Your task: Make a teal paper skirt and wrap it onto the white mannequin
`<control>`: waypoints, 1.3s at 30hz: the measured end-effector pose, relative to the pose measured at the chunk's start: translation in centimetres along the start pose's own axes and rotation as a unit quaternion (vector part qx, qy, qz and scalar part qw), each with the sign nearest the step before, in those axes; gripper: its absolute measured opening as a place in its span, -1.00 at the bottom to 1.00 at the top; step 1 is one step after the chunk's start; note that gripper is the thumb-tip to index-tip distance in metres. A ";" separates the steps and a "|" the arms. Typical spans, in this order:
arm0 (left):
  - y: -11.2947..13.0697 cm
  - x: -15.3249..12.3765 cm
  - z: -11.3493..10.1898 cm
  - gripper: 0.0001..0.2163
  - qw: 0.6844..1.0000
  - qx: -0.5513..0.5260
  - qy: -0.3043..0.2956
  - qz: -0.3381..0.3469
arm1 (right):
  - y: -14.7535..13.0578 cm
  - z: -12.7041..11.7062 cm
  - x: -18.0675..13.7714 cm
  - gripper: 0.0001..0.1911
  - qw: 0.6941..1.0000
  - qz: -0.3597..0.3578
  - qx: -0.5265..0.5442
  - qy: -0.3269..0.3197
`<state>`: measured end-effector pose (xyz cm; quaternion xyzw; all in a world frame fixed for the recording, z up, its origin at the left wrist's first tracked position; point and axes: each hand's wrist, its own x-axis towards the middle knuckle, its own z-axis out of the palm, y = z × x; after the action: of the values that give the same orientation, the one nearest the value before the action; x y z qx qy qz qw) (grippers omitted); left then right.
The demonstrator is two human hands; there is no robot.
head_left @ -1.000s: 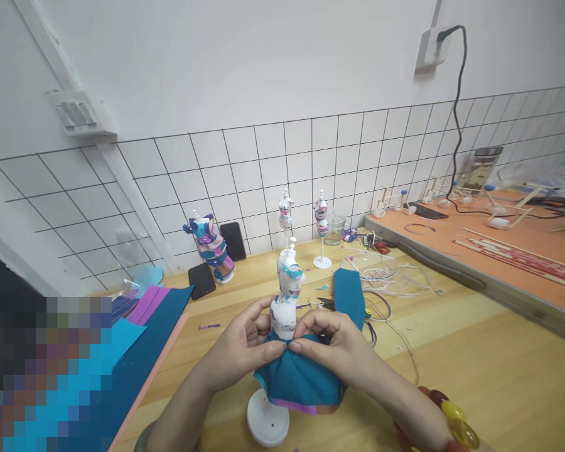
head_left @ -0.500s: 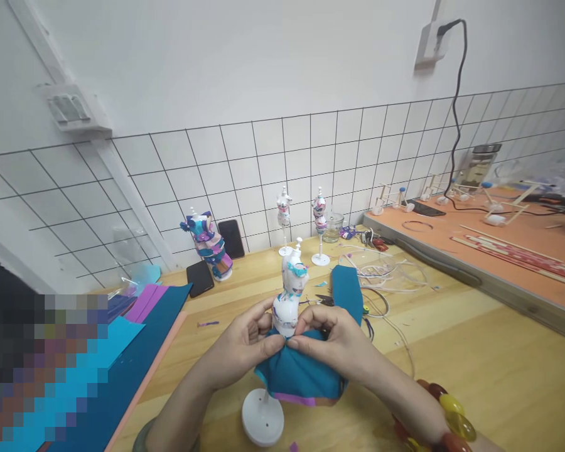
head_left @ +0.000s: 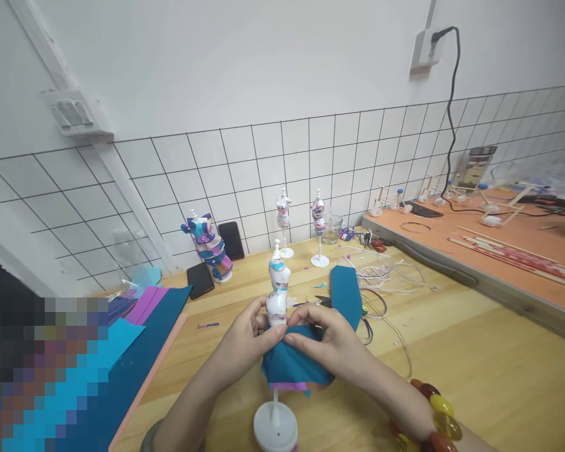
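A small white dress form (head_left: 277, 300) with painted patches stands nearly upright between my hands, its round base (head_left: 276, 427) near the front of the table. Teal fabric (head_left: 294, 364) with a purple strip along its lower edge wraps around the form's hips like a skirt. My left hand (head_left: 252, 336) pinches the top edge of the fabric, its fingers behind the form. On the other side my right hand (head_left: 322, 336) pinches the same edge, close to the left thumb. The fingertips behind the form are partly hidden.
Behind are two bare dress forms (head_left: 318, 216), a dressed one (head_left: 209, 245), phones (head_left: 200, 280) and a glass (head_left: 332, 228). A teal fabric piece (head_left: 346, 292), scissors (head_left: 324, 301) and cords (head_left: 395, 342) lie right. Fabric sheets (head_left: 145, 351) lie left; an orange board (head_left: 499, 238) borders the right.
The dress form has turned and gone from leaning to nearly upright, its top moving left and its base right. Both hands keep pinching the fabric.
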<state>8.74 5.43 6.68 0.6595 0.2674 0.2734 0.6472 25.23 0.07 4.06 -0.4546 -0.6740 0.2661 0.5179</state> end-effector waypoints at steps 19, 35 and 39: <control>-1.0 0.7 -0.3 -0.69 0.992 0.019 0.121 -0.034 | -0.8 1.1 -1.5 -0.75 0.879 -0.336 -0.338 -0.005; -1.0 0.5 -1.7 -0.73 0.995 0.043 0.077 0.038 | 0.1 1.8 -1.6 -0.90 0.869 -0.341 -0.355 -0.057; -0.6 0.1 -2.0 -0.72 0.997 0.039 0.047 0.056 | -0.8 1.1 -1.3 -0.82 0.913 -0.319 -0.248 -0.049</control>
<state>7.43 6.94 6.07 0.6849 0.2706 0.3291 0.5911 23.97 -1.31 3.73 -0.3154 -0.8523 -0.0669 0.4119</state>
